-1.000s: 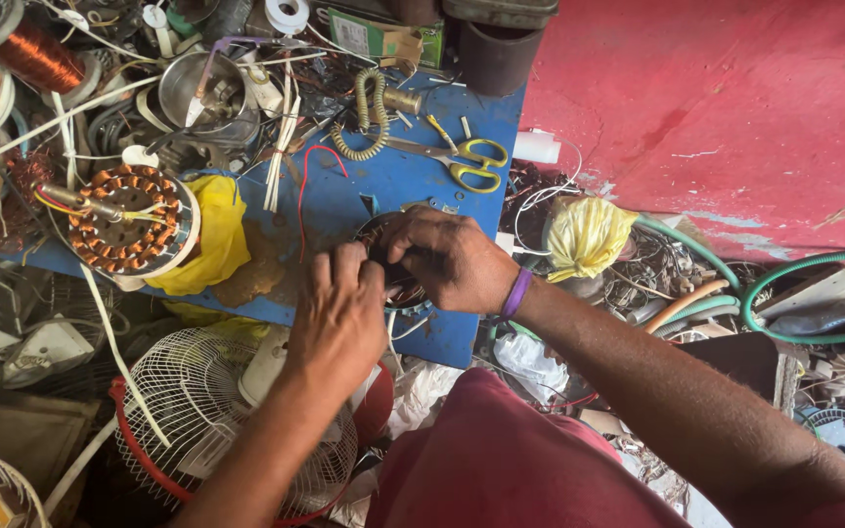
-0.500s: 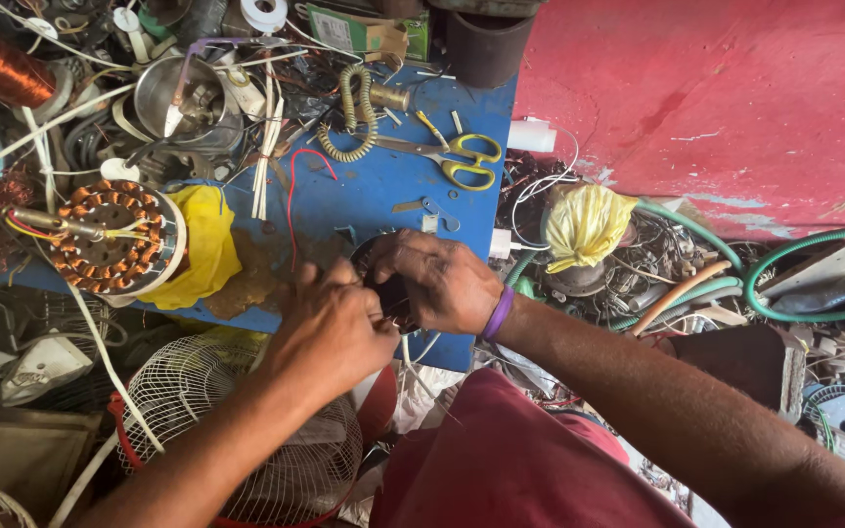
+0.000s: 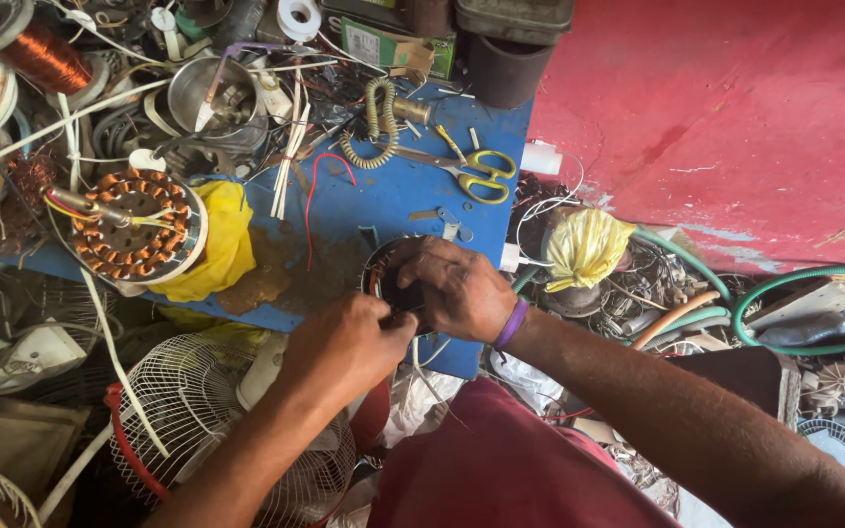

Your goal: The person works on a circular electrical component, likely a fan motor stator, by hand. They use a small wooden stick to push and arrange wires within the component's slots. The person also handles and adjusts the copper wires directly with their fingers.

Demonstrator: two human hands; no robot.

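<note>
Both my hands work at the near edge of a blue table [image 3: 413,196]. My right hand [image 3: 457,288], with a purple band at the wrist, clasps a small round motor stator [image 3: 390,284], mostly hidden under the fingers. My left hand [image 3: 344,342] meets it from the left, its fingertips pinched at the stator's rim; what they pinch is too small to tell. A larger stator with copper windings [image 3: 129,223] rests on a yellow cloth [image 3: 222,244] to the left.
Yellow-handled scissors [image 3: 476,176], a coiled cord [image 3: 376,127], a metal bowl [image 3: 209,93] and a copper wire spool [image 3: 46,57] crowd the table's back. White fan grilles [image 3: 198,420] stand below left. A yellow bag [image 3: 584,246] and green hoses [image 3: 784,293] lie on the red floor.
The view has shifted slightly. My hands stay together on the small stator, the left fingers working at its rim.
</note>
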